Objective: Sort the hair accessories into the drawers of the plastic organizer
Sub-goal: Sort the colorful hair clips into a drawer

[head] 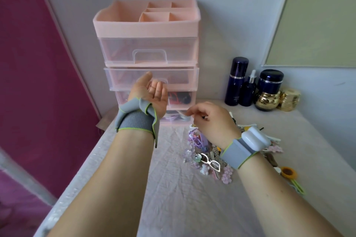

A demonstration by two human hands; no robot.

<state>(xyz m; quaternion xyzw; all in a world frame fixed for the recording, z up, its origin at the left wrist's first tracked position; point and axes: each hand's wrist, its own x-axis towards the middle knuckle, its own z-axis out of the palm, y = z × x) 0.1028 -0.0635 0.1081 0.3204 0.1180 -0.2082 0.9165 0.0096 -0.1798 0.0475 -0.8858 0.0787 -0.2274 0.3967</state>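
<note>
- Reaching up with the left hand [152,94], palm turned up, fingers [159,87] curled loosely at the handle of the second drawer [152,78] of the plastic organizer [147,25]; hooked under the handle or just short of it, cannot tell.
- Sticking out a little already, that second drawer, its front proud of the drawers above and below.
- Pinching something small and pale with the right hand [210,119], fingertips [189,111] pressed together on it just ahead of the lowest drawer; too small to name.
- Lying just behind and beneath those right fingers, the pile of hair accessories [210,159] on the surface [173,198]: lilac clips, flower pieces, a white glasses-shaped clip.
- Judging the step: opening a drawer for the pinched piece.
- Doing it well: pulling straight back by the handle centre, slowly, with the tower likely to slide on the cloth.
- Keeping the right pinch firm and clear of the drawer front until the gap is wide enough.
- Standing well right of both hands, dark bottles [238,81] and gold jars [267,100]; worth avoiding with the elbow.
</note>
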